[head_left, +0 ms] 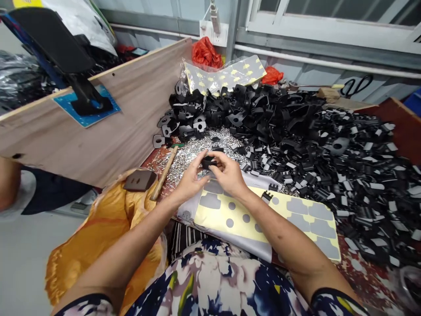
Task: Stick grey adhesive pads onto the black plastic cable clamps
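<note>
Both my hands meet over the near edge of a heap of small silvery metal pins (192,151). Between the fingertips of my left hand (194,173) and my right hand (227,171) is a small black plastic part (209,163), gripped from both sides. Fingers cover much of it, so its exact shape is hidden. Under my forearms lies a yellow sheet of grey stickers (237,219), some of them round dots. One small black toothed clip (267,196) rests on that sheet.
Piled black plastic parts (263,109) spread across the back and right. To the left are a wooden-handled tool (166,173), a brown block (140,180) and orange cloth (112,224). A wooden partition (131,96) carries a phone holder (88,101). Scissors (357,86) lie at the back; another person's arm (8,184) shows at left.
</note>
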`<state>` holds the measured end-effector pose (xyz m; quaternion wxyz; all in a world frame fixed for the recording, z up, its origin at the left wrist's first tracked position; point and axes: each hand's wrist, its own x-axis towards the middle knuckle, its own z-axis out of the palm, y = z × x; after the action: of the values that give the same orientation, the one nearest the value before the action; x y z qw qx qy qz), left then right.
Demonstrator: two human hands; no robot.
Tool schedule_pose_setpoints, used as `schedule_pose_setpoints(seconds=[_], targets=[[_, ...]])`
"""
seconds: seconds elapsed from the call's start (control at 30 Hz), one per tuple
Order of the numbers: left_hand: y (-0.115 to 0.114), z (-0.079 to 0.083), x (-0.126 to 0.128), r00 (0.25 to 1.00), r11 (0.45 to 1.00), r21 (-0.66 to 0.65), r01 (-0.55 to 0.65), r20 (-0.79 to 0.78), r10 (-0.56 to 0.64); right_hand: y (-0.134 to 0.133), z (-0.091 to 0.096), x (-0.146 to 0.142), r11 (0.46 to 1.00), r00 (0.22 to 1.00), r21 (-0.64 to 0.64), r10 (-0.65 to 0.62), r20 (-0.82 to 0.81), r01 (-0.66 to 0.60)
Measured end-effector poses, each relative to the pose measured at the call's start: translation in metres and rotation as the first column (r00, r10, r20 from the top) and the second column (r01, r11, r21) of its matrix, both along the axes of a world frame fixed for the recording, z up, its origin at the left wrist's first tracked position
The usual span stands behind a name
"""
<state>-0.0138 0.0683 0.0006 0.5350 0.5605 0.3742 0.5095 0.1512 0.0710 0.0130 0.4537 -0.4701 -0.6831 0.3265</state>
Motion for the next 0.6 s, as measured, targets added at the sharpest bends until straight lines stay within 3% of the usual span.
schedule_pose_setpoints(seconds=[0.07, 0.1, 0.23, 0.33, 0.4, 0.47, 0.53, 0.6], targets=[[-0.005, 0.008, 0.005, 0.996, 0.996, 0.014, 0.084, 0.041, -0.084, -0.023, 0.008, 0.010, 0.992, 0.973, -0.123, 0.010, -0.233, -0.040], [-0.007, 0.013, 0.007, 0.992, 0.993, -0.014, 0.116, 0.045, -0.115, -0.035, 0.011, 0.017, 0.985, 0.963, -0.171, -0.013, -0.268, -0.035], [-0.005, 0.019, 0.013, 0.976, 0.931, -0.299, 0.212, 0.113, -0.186, -0.087, 0.005, 0.044, 0.969, 0.984, -0.189, -0.170, -0.042, 0.159], [0.003, 0.011, 0.020, 0.948, 0.813, -0.488, 0.317, 0.161, -0.273, -0.120, -0.015, 0.047, 0.981, 0.989, -0.187, -0.023, 0.143, 0.050], [0.008, 0.002, 0.028, 0.928, 0.747, -0.558, 0.362, 0.140, -0.345, -0.132, -0.031, 0.041, 0.981, 0.971, -0.191, 0.068, 0.230, -0.024], [0.012, -0.007, 0.036, 0.918, 0.713, -0.598, 0.365, 0.104, -0.383, -0.135, -0.042, 0.035, 0.979, 0.958, -0.204, 0.082, 0.276, -0.025], [0.015, -0.016, 0.043, 0.919, 0.705, -0.619, 0.346, 0.074, -0.387, -0.134, -0.042, 0.032, 0.962, 0.973, -0.273, 0.074, 0.219, -0.012], [0.017, -0.021, 0.046, 0.921, 0.703, -0.624, 0.341, 0.071, -0.384, -0.134, -0.029, 0.033, 0.914, 0.994, -0.399, 0.096, 0.049, -0.069]])
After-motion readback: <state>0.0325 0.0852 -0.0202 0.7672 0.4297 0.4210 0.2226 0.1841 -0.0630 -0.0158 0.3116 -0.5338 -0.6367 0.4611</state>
